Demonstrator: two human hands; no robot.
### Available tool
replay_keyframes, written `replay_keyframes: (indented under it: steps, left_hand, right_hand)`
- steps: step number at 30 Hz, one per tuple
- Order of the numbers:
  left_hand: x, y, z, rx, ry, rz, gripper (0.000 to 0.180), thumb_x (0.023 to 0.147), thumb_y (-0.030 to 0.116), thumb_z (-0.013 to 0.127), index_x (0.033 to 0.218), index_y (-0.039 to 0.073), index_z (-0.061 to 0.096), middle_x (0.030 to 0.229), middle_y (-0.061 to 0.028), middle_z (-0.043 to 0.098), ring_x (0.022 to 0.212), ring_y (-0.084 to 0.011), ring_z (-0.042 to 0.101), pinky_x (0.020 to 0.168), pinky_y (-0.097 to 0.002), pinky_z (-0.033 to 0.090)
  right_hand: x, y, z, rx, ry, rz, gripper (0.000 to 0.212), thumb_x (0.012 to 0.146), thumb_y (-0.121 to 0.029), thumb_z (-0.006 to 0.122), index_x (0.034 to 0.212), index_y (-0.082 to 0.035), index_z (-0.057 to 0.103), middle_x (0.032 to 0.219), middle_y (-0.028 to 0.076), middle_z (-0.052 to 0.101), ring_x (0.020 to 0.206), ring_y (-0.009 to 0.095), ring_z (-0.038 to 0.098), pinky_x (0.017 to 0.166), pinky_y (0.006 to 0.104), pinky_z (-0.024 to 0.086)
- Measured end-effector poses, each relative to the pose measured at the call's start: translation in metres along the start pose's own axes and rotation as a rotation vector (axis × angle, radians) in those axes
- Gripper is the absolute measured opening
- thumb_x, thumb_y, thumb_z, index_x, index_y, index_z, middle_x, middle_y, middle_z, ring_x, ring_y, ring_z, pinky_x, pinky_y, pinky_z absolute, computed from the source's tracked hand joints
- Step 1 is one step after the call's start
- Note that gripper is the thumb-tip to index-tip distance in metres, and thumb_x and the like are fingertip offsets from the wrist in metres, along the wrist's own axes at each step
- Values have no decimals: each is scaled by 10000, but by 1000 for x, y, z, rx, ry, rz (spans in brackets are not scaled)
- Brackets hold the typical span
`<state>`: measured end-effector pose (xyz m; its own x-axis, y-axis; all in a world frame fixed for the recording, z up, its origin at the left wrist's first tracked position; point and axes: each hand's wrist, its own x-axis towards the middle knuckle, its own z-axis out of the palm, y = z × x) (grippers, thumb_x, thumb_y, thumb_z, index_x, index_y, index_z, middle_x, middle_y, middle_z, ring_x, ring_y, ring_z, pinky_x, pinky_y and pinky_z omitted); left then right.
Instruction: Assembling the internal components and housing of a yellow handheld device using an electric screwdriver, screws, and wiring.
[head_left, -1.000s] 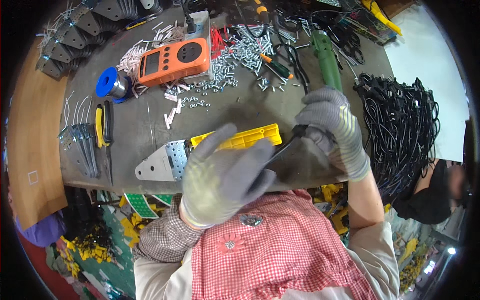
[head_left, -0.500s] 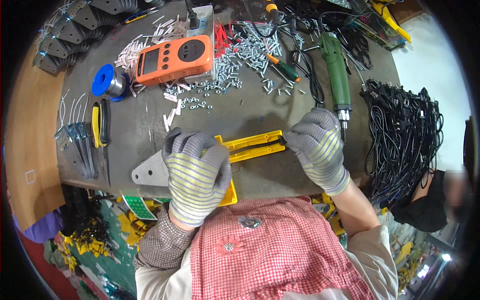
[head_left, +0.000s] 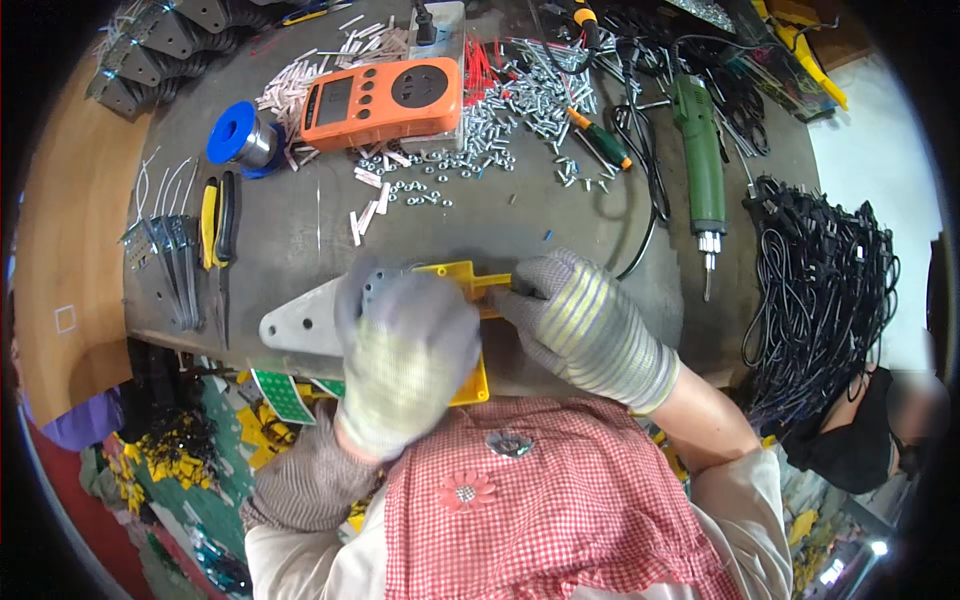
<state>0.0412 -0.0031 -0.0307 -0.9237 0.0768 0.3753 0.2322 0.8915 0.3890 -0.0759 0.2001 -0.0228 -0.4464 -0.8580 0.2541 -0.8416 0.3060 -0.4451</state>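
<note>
My left hand [head_left: 408,350], in a grey glove with yellow stripes, is smeared by motion over the wide end of a yellow plastic housing [head_left: 456,270]. Its fingers are too blurred to read. My right hand [head_left: 595,325], gloved alike, is closed on the housing's narrow handle part, thumb and fingertips bent round it. The black cord inside the handle is hidden by my fingers. From under my left hand a flat grey metal plate [head_left: 305,318] with holes sticks out to the left. A lower corner of the yellow housing shows near the table edge, against my apron.
Behind my hands lie an orange meter [head_left: 380,103], loose nuts [head_left: 415,190], screws [head_left: 540,95] and a screwdriver [head_left: 603,140]. A solder spool [head_left: 240,137] and pliers [head_left: 215,225] are left. Right are a green electric screwdriver [head_left: 700,160], bundled black cords [head_left: 815,280] and another person [head_left: 845,430].
My right hand has moved left along the handle, from its far end toward the wide part. My left hand has shifted slightly right and is now blurred. The whole view has shifted a little.
</note>
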Motion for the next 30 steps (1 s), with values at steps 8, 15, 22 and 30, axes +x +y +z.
replay_keyframes:
  steps: [8, 15, 22, 30]
  left_hand:
    - [-27, 33, -22, 296, -362, 123, 350, 829, 267, 739, 1090, 34, 718, 1337, -152, 703, 1311, -311, 637, 1263, -510, 352]
    - [-27, 29, -22, 300, -332, 177, 315, 807, 273, 740, 1006, 29, 729, 1293, -190, 715, 1301, -319, 649, 1260, -514, 351]
    - [-20, 27, -24, 279, -286, 159, 305, 771, 306, 741, 989, 93, 740, 1185, -111, 716, 1276, -321, 627, 1139, -681, 386]
    - [21, 14, -34, 143, -375, 253, 330, 739, 382, 828, 871, 108, 700, 932, -88, 644, 963, -288, 656, 1075, -637, 424]
  right_hand:
    - [4, -3, 3, 54, 15, -13, 238, 840, -144, 723, 1056, -48, 747, 954, 114, 644, 884, 321, 670, 754, 441, 576]
    - [19, -13, 3, 122, 10, 44, 257, 805, -161, 757, 1049, -80, 763, 971, 124, 648, 895, 330, 673, 742, 457, 565]
    - [27, -15, -5, 60, 0, 40, 196, 868, -188, 727, 1035, -92, 765, 903, 124, 620, 859, 328, 668, 709, 458, 558]
    - [19, -12, 1, 61, -18, -39, 171, 909, -212, 633, 1018, -91, 685, 953, 124, 617, 872, 313, 651, 772, 428, 553]
